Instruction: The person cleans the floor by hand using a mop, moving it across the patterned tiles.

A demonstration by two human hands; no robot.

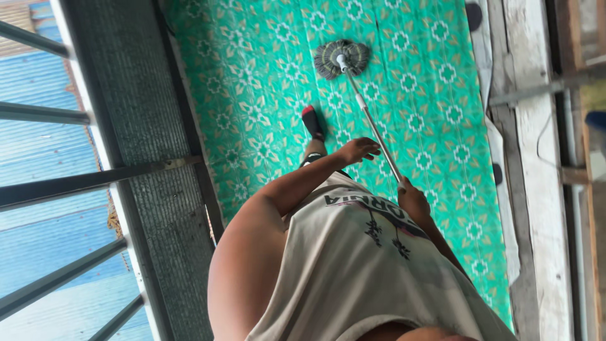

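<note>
A mop with a grey stringy head [343, 58] rests on a green patterned floor covering [429, 113]. Its thin white pole [365, 108] slants back toward my body. My left hand [358, 149] is wrapped around the pole partway up. At the pole's upper end, my right hand [413, 201] grips it just in front of my pale printed shirt [353, 265]. My foot in a black and red sandal [312, 123] stands on the floor left of the pole.
A grey concrete ledge [136, 126] with dark metal railing bars [76, 183] runs along the left, and a blue corrugated roof [38, 145] lies beyond it. Weathered wooden boards [536, 189] border the floor covering on the right.
</note>
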